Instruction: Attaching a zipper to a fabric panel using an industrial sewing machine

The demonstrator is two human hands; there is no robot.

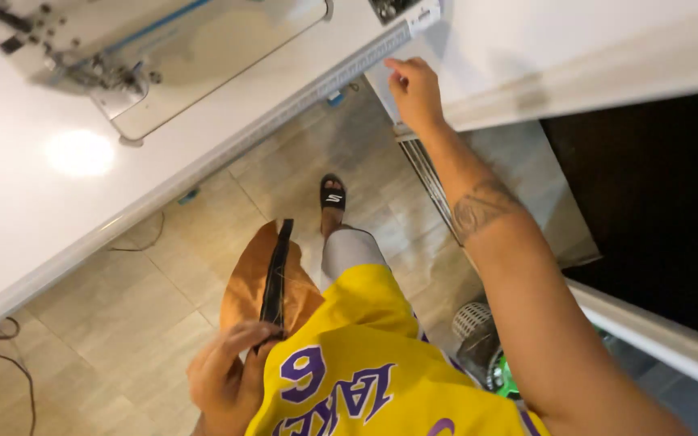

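Observation:
My left hand [224, 375] grips a tan piece of fabric with a black strip [272, 282] hanging down in front of my yellow jersey. My right hand [415, 90] reaches forward, arm stretched out, and its fingers rest on the corner edge of a white table [543, 48]. A ruler strip [349, 69] runs along the edge of the sewing table just left of that hand. I stand on a tiled floor, one foot in a black slide sandal [333, 195].
A white sewing machine [115, 48] lies on a long white table [34, 202] at the left. Cables [10, 355] trail on the tiled floor. A dark opening [656, 202] sits at the right, and a small fan-like object [478, 339] stands beside my leg.

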